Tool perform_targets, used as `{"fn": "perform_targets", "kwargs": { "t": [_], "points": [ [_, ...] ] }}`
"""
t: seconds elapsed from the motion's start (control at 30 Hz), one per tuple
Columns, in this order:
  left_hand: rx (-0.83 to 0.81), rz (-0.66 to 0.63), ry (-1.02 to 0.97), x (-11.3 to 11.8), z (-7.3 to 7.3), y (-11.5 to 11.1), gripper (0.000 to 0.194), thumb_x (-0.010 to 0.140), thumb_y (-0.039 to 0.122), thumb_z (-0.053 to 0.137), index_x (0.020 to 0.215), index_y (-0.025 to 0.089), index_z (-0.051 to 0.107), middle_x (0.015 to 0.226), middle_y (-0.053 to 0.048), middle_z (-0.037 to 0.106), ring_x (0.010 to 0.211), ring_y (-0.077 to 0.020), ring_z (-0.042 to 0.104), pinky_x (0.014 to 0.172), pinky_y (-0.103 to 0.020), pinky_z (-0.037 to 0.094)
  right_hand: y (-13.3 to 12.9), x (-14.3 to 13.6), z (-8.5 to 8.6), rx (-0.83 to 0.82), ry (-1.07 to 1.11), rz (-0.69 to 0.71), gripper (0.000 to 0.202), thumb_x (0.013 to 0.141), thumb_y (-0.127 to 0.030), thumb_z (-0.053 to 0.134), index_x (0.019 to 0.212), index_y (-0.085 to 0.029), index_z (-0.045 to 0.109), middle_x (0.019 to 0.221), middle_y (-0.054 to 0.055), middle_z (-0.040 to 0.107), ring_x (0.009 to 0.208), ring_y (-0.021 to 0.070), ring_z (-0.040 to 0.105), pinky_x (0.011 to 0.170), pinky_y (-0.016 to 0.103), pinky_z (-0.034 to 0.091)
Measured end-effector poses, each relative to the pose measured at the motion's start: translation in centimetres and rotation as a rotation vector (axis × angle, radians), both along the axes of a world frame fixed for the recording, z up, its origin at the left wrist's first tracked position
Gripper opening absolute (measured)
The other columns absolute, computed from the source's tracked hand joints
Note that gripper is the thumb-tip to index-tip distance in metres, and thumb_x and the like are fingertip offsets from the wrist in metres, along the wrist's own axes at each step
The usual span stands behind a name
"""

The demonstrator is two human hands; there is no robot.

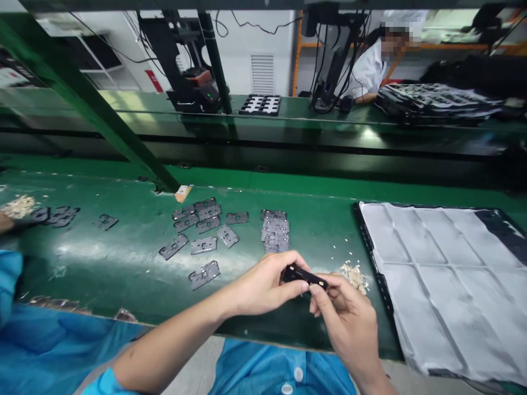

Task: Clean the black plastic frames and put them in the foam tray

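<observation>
Both hands meet over the front of the green bench, around one small black plastic part (303, 276) seen edge-on. My left hand (263, 282) grips its left end between thumb and fingers. At the part's right end, my right hand (349, 312) pinches it with thumb and fingertips. Two small pale spots show on the part. Just beyond the left hand lies an overlapping row of dark flat parts (275, 230). More flat dark parts (203, 245) are scattered to the left. Beside the right hand is a small heap of pale chips (354, 277).
A large black tray lined with grey sheet (448, 274) lies at the right. A slanted green post (94, 104) rises at the left. Another person's hand (5, 221) is at the left edge, near more chips (20, 207). Across the bench, a person in white (368, 68) sits by stacked trays (436, 101).
</observation>
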State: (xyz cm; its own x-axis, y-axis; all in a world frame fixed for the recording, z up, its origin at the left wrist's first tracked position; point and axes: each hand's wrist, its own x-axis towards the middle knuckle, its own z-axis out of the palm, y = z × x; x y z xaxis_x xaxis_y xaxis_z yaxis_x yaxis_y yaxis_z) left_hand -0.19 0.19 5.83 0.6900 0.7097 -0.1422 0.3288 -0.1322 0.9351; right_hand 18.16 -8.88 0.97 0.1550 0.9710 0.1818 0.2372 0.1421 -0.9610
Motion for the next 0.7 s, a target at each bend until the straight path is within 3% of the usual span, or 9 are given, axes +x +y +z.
{"fn": "perform_targets", "kwargs": {
  "t": [0.1,0.23,0.47,0.7],
  "points": [
    [-0.177,0.028,-0.115,0.1,-1.1,-1.5,0.019,0.104,0.033,0.054,0.113,0.019,0.062,0.077,-0.001,0.069,0.069,-0.0150,0.060,0.066,-0.025,0.042,-0.9,0.3,-0.2,0.042,-0.038,-0.042,0.010,0.102,-0.023,0.069,0.109,-0.022,0.075,0.076,-0.001,0.067,0.059,0.0130,0.065,0.057,0.024,0.055],
    [-0.349,0.089,-0.317,0.6,-2.3,-2.9,0.024,0.108,0.034,0.039,0.109,0.018,0.057,0.067,0.002,0.057,0.058,-0.0129,0.048,0.058,-0.025,0.037,-1.3,0.1,-0.3,0.081,-0.057,-0.066,0.011,0.101,-0.021,0.069,0.110,-0.023,0.075,0.077,0.000,0.065,0.059,0.0139,0.063,0.057,0.026,0.054],
    [-0.281,0.174,-0.400,1.4,-2.8,-3.8,0.034,0.112,0.036,0.035,0.104,0.015,0.061,0.067,0.003,0.049,0.061,-0.0118,0.043,0.062,-0.025,0.036,-1.9,0.1,-0.4,0.119,-0.060,-0.059,0.018,0.099,-0.016,0.069,0.112,-0.026,0.076,0.086,0.002,0.070,0.068,0.0166,0.069,0.059,0.027,0.056],
    [-0.293,0.189,-0.445,1.6,-3.3,-4.0,0.038,0.111,0.043,0.038,0.102,0.014,0.061,0.067,0.004,0.047,0.058,-0.0106,0.042,0.057,-0.024,0.034,-1.8,0.2,-0.6,0.170,-0.105,-0.023,0.020,0.100,-0.011,0.067,0.113,-0.025,0.073,0.084,-0.001,0.065,0.069,0.0135,0.068,0.061,0.024,0.054]
  ]
}}
